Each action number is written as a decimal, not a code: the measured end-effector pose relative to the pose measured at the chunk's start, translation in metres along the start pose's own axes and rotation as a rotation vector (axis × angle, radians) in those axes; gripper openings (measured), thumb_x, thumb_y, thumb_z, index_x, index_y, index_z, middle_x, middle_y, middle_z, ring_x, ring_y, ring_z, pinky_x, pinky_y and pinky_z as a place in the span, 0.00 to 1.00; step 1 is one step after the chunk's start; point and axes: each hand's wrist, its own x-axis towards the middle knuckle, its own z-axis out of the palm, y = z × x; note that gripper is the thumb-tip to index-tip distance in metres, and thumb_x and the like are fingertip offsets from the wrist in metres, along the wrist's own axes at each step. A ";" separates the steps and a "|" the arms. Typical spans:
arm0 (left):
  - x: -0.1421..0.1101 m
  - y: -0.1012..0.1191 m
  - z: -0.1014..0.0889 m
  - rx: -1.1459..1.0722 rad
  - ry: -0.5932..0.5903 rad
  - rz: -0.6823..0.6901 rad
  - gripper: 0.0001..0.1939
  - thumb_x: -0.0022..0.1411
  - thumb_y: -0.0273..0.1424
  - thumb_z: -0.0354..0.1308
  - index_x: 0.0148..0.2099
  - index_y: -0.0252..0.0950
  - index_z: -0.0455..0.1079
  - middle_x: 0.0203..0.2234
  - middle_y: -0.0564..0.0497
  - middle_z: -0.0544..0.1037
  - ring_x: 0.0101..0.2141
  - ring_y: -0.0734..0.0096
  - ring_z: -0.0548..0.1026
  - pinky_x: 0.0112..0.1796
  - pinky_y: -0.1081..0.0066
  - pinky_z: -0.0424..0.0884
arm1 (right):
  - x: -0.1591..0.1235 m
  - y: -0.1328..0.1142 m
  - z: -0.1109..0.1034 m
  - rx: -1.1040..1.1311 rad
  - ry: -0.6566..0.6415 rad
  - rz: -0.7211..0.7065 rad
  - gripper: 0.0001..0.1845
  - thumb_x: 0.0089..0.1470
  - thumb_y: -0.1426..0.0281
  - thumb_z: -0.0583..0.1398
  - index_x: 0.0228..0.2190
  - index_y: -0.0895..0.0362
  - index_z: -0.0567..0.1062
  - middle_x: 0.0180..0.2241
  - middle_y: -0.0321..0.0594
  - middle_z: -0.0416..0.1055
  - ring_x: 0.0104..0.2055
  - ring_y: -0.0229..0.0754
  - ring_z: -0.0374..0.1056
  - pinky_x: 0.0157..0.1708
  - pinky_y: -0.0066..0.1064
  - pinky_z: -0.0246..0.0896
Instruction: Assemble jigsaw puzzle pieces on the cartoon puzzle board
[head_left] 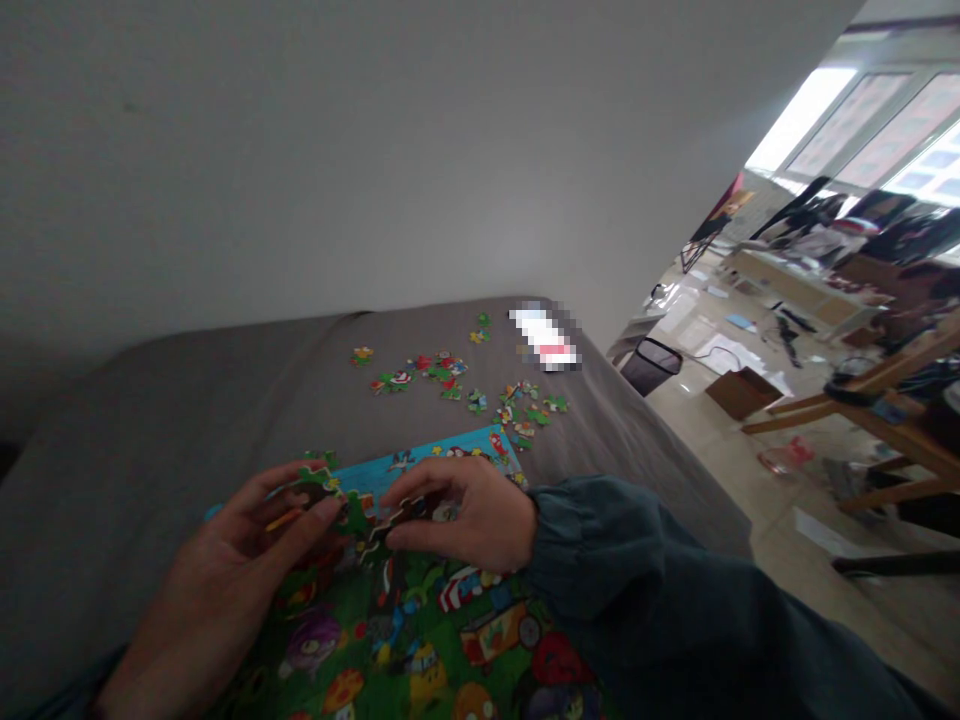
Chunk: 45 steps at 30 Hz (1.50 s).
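My left hand (255, 550) is closed, thumb against fingers, around a green and brown jigsaw piece (319, 485). Close to it, my right hand (465, 515) pinches dark brown jigsaw pieces (411, 508), partly covered by the fingers. Both hands are above a colourful puzzle picture (420, 640) with a blue upper edge and cartoon plants and figures on green. The gap between the hands is small, and whether their pieces touch I cannot tell. Past the picture's far edge, loose jigsaw pieces (442, 366) lie scattered, with another group of pieces (525, 410) to their right.
Grey cloth (225, 400) covers the surface, which meets a pale wall (375, 150) at the back. A phone with a lit, blurred screen (546, 338) lies at the far right. Beyond the right edge are a cardboard box (742, 393) and wooden furniture (885, 400).
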 end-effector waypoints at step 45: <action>-0.016 0.005 0.009 -0.020 -0.203 0.069 0.27 0.48 0.47 0.72 0.47 0.40 0.72 0.32 0.51 0.85 0.33 0.66 0.83 0.33 0.74 0.79 | -0.002 0.002 0.011 0.273 0.129 0.056 0.19 0.47 0.68 0.69 0.43 0.57 0.76 0.22 0.27 0.67 0.23 0.30 0.61 0.22 0.24 0.55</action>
